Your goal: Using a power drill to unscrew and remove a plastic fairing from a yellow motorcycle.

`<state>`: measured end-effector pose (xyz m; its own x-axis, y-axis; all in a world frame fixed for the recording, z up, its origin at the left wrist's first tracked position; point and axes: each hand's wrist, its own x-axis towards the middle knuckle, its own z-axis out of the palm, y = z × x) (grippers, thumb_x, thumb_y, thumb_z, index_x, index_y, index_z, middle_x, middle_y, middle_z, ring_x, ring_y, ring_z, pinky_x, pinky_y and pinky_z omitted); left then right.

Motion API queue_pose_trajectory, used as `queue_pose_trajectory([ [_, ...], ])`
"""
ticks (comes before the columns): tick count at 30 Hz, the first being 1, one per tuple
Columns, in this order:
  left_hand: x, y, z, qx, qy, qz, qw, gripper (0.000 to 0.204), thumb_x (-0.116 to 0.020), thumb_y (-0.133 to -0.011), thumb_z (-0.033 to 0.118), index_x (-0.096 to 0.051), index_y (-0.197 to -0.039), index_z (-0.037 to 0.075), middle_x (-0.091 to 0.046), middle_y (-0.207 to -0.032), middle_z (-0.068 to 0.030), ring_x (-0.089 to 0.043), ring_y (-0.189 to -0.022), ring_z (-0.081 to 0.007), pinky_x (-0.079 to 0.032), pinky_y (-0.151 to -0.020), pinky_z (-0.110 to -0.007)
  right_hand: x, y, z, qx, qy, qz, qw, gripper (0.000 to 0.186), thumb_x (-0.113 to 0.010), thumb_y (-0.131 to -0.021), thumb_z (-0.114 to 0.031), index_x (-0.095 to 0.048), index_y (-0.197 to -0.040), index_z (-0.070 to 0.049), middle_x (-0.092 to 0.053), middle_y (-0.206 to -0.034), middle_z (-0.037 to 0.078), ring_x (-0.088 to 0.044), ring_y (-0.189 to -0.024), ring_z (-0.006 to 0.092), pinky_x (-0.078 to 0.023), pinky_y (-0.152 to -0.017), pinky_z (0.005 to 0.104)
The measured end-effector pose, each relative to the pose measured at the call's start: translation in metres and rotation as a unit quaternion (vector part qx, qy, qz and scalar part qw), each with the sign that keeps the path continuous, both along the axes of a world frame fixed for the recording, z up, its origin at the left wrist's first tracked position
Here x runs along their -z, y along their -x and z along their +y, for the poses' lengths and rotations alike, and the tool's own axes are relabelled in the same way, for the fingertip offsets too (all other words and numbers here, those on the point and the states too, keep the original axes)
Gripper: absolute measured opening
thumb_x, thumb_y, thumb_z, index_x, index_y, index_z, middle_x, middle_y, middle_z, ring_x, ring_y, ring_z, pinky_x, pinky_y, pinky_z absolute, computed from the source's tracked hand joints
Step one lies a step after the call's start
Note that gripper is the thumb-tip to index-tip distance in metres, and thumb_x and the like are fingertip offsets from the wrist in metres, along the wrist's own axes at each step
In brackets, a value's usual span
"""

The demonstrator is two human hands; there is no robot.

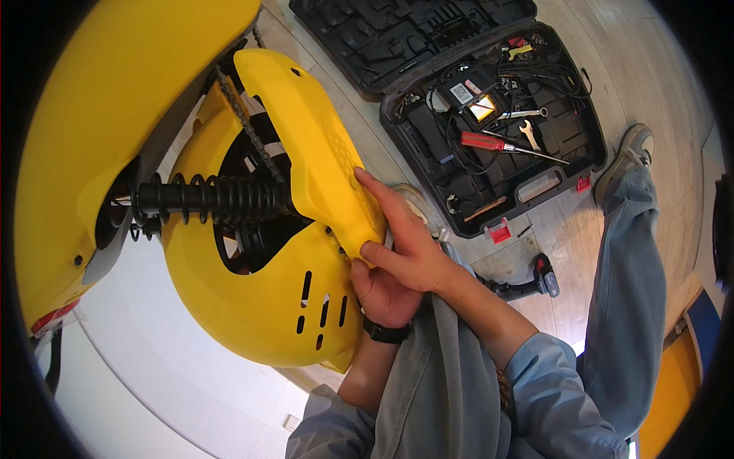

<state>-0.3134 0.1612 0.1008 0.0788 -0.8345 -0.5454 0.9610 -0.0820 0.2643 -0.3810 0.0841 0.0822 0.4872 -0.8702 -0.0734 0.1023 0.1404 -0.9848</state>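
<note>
As far as I can judge from my distant seat, the work is partway: the yellow cover (325, 145) sits against the yellow wheel guard (252, 325), beside the chain (248, 126), much of which lies bare. Whether any screw secures it, I cannot tell; the fastening does not look finished. My right hand (413, 256) clasps its edge, thumb and forefinger apart; my left hand (386, 298) rests cupped at its lower end, its grip partly hidden. I count one cover, one guard, one chain, one spring (237, 200), one tool case (424, 145) with a red-handled screwdriver (483, 141) and two wrenches (527, 135), and one drill (544, 275) on the floor.
</note>
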Motion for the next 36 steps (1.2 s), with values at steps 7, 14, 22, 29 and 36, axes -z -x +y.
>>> queue_pose_trajectory([
  [7, -0.001, -0.001, -0.003, 0.019, 0.000, -0.044, 0.999, 0.094, -0.063, -0.084, 0.054, -0.006, -0.154, 0.025, -0.013, -0.157, -0.0094, -0.019, -0.142, -0.0319, -0.018, -0.110, -0.061, -0.001, -0.001, -0.002, 0.003, 0.005, 0.000, 1.000, 0.083, -0.065, -0.075, -0.020, -0.029, -0.148, -0.005, -0.041, -0.142, 0.023, -0.039, -0.130, 0.0391, -0.029, -0.110, 0.0428],
  [14, 0.006, -0.002, -0.001, 0.034, -0.022, -0.072, 0.997, 0.098, -0.062, -0.082, 0.059, -0.007, -0.154, 0.021, -0.018, -0.156, -0.0095, -0.025, -0.138, -0.0304, -0.020, -0.109, -0.059, 0.004, -0.004, 0.000, 0.039, -0.012, -0.021, 0.999, 0.082, -0.066, -0.071, -0.015, -0.033, -0.146, -0.007, -0.045, -0.139, 0.022, -0.043, -0.128, 0.0377, -0.034, -0.107, 0.0418],
  [22, 0.007, -0.002, 0.001, -0.012, -0.017, 0.013, 1.000, 0.093, -0.067, -0.083, 0.042, -0.013, -0.153, 0.015, -0.013, -0.158, -0.0059, -0.017, -0.145, -0.0254, -0.019, -0.117, -0.042, 0.003, -0.004, -0.001, 0.042, -0.028, -0.029, 0.998, 0.082, -0.066, -0.071, -0.013, -0.034, -0.146, -0.008, -0.046, -0.138, 0.022, -0.044, -0.127, 0.0378, -0.035, -0.107, 0.0416],
  [29, 0.003, -0.003, -0.002, -0.012, -0.004, 0.009, 1.000, 0.091, -0.067, -0.084, 0.040, -0.013, -0.153, 0.015, -0.012, -0.158, -0.0053, -0.016, -0.145, -0.0249, -0.019, -0.117, -0.042, 0.002, -0.006, 0.000, 0.044, -0.036, -0.033, 0.998, 0.081, -0.066, -0.071, -0.013, -0.034, -0.145, -0.009, -0.047, -0.137, 0.022, -0.046, -0.126, 0.0381, -0.036, -0.106, 0.0415],
  [36, -0.001, 0.000, -0.006, -0.030, -0.008, -0.017, 0.999, 0.087, -0.065, -0.085, 0.043, -0.016, -0.152, 0.017, -0.018, -0.157, -0.0056, -0.023, -0.141, -0.0250, -0.022, -0.115, -0.045, -0.001, 0.000, -0.011, -0.023, -0.035, -0.038, 0.998, 0.080, -0.063, -0.072, -0.005, -0.031, -0.146, -0.004, -0.042, -0.142, 0.019, -0.039, -0.135, 0.0291, -0.028, -0.112, 0.0364],
])
